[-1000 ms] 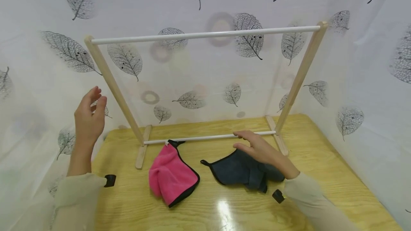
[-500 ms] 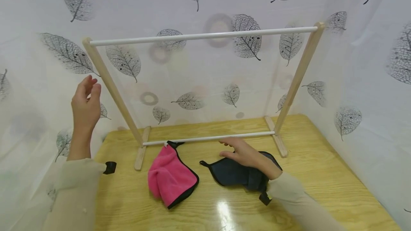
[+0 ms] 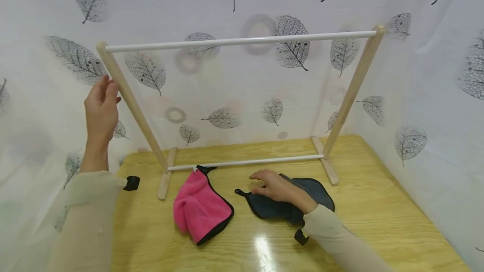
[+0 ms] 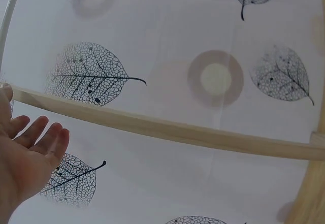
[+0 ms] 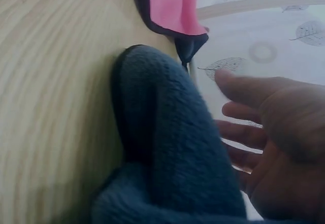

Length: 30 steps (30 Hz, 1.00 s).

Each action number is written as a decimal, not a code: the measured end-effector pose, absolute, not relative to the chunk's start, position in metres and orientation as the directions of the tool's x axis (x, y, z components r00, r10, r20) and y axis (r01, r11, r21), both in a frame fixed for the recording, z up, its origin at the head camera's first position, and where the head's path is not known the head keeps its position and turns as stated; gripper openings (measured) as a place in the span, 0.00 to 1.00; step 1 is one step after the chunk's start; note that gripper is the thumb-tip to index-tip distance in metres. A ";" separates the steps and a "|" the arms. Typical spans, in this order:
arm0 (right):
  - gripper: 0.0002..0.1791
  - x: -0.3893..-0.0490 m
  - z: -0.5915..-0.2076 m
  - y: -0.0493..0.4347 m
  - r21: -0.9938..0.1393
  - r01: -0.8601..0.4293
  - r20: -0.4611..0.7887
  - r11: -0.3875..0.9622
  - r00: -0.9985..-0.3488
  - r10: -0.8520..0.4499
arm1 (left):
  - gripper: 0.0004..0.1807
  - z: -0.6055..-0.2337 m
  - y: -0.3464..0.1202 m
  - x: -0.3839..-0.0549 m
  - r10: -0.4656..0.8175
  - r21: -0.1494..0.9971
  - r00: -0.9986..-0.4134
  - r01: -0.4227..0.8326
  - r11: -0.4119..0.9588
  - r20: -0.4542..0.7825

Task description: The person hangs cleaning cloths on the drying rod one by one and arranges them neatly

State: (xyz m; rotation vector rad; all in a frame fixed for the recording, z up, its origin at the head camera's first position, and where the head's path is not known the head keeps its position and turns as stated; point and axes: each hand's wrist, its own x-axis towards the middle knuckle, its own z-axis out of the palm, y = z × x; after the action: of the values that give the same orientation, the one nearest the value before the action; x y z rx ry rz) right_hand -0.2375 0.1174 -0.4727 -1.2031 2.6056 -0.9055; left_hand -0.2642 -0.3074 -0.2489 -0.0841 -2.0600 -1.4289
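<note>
My left hand (image 3: 101, 110) is raised beside the left wooden post (image 3: 132, 106) of a rack, its fingers loosely bent. In the left wrist view the palm faces the post (image 4: 152, 125) and nothing is held. Over a dark blue-grey cloth (image 3: 319, 190) with a black hem and loop hovers my right hand (image 3: 276, 188), hiding part of it. The right wrist view shows relaxed, spread fingers (image 5: 246, 135) beside the folded cloth (image 5: 177, 132); whether they touch it is unclear. A pink cloth (image 3: 204, 209) with black edging lies to the left, its top corner by the lower bar.
The rack has a white upper bar (image 3: 242, 42), a white lower bar (image 3: 249, 162) and a right wooden post (image 3: 353, 91). It stands on a wood-grain table (image 3: 378, 205). Leaf-printed white sheeting (image 3: 234, 83) encloses the back and sides.
My left hand has risen along the left post. The right hand has moved left and down, from the dark cloth's far edge to over its middle. Both cloths stay in place.
</note>
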 end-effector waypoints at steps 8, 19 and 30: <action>0.23 -0.237 -0.484 0.113 -0.515 -0.662 0.098 0.545 -0.676 -0.730 | 0.22 -0.238 -0.304 -0.265 -0.291 0.853 -0.811 0.424 0.305 0.508; 0.25 -0.235 -0.493 0.108 -0.394 -0.692 0.099 0.606 -0.687 -0.720 | 0.22 -0.228 -0.298 -0.287 -0.337 0.867 -0.808 0.494 0.060 0.484; 0.20 -0.227 -0.496 0.106 -0.319 -0.703 0.105 0.636 -0.693 -0.713 | 0.22 -0.226 -0.295 -0.294 -0.349 0.854 -0.823 0.509 -0.105 0.447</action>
State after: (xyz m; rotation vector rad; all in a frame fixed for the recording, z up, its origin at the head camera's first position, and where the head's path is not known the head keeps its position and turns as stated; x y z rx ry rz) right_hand -0.2273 0.1057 -0.4956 -1.2183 2.8135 -0.5276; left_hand -0.2944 -0.2953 -0.2262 -0.1769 -1.6086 -1.9759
